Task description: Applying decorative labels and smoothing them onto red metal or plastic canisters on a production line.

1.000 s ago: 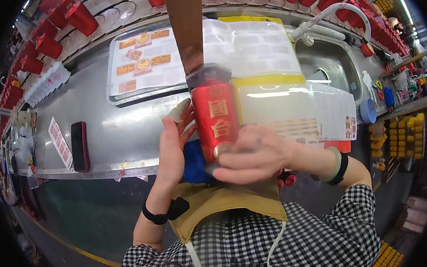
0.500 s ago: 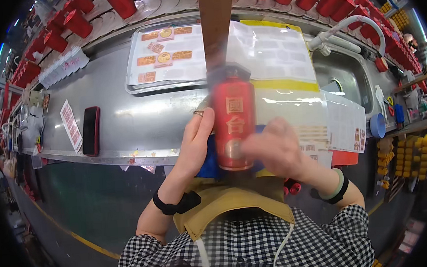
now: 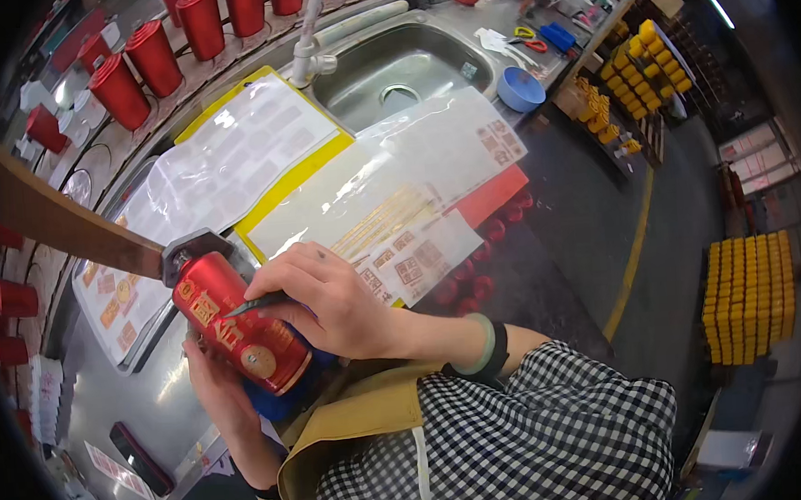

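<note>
A red bottle [image 3: 245, 328] with gold characters and a round gold emblem lies tilted in front of me, its far end against a dark many-sided holder [image 3: 197, 250]. My left hand [image 3: 218, 382] supports the bottle along its left side, with part of the fingers hidden beneath it. Over the bottle's right side, my right hand [image 3: 325, 296] is closed on a slim dark pointed tool [image 3: 262, 302], possibly tweezers. The tool's tip is at the bottle's face, beside the gold characters; whether it touches cannot be made out.
Sheets of gold and red decals [image 3: 399, 218] and a yellow-edged sheet [image 3: 256, 140] cover the bench. A brown beam [image 3: 68, 211] runs to the holder. Beyond are a sink [image 3: 398, 67], a blue bowl [image 3: 521, 89] and red bottles [image 3: 199, 24]. A phone [image 3: 141, 458] lies at left.
My view has swung to the right, so the bench appears turned. My right hand, blurred near the bottle's lower end before, is now farther up its side, with the pointed tool clearly showing.
</note>
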The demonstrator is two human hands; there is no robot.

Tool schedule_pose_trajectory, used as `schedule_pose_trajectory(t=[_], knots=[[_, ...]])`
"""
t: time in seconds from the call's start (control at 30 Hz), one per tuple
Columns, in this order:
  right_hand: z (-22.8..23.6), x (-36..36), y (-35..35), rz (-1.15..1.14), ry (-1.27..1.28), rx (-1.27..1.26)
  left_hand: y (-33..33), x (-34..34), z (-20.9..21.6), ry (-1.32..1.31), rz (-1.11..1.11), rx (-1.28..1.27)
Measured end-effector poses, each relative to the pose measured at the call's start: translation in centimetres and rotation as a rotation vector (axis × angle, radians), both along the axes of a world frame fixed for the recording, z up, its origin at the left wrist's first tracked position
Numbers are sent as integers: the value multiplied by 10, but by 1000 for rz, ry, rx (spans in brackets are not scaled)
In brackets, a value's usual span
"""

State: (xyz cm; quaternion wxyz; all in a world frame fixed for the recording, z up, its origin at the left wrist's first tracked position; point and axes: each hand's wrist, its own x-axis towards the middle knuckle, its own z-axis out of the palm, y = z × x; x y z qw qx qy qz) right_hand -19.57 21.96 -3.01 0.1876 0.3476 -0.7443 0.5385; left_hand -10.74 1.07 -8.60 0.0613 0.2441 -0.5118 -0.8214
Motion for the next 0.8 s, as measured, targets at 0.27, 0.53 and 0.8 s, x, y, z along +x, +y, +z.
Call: schedule_pose_trajectory(t=[0.27,0.53,0.8], knots=[[-15,23,19,8,-239,-41,3,4,1,57,-24,27],[-16,25,22,-2,-299,-88,-5,4,-6,25,-12,43],[-2,-2,11,112,-162,-16,-5,3,-3,38,-2,70]])
